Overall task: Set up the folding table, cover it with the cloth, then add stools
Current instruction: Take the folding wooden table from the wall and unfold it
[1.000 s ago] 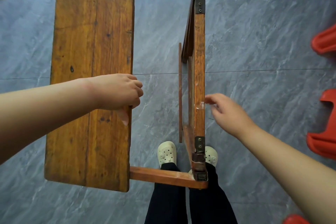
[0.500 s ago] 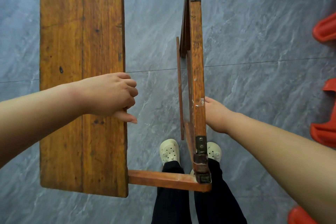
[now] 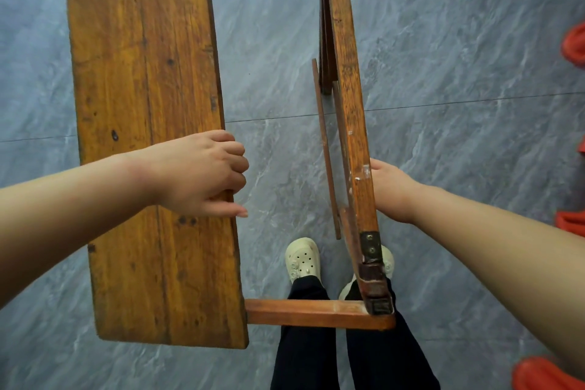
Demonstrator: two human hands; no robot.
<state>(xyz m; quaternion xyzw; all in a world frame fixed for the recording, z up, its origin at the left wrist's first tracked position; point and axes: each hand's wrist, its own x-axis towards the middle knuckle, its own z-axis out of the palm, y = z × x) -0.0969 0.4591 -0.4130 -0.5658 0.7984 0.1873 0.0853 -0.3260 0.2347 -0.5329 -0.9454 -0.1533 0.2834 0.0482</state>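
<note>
A worn brown wooden folding table stands half unfolded in front of me. Its left leaf (image 3: 142, 136) lies flat, and my left hand (image 3: 202, 174) grips that leaf's right edge with curled fingers, thumb laid along the edge. The right leaf (image 3: 351, 111) hangs on edge, almost vertical. My right hand (image 3: 391, 190) holds this leaf from its right side; the fingers are hidden behind the wood. A cross rail (image 3: 316, 313) joins both leaves at the near end. No cloth is in view.
Red plastic stools (image 3: 574, 44) line the right edge of the view, with one (image 3: 538, 374) at the lower right. My feet in cream clogs (image 3: 302, 260) stand on the grey stone-tile floor (image 3: 459, 73) between the leaves.
My right hand has moved from beside the upright leaf onto its right face and taken hold. The left hand keeps its grip on the flat leaf. The view shifted slightly.
</note>
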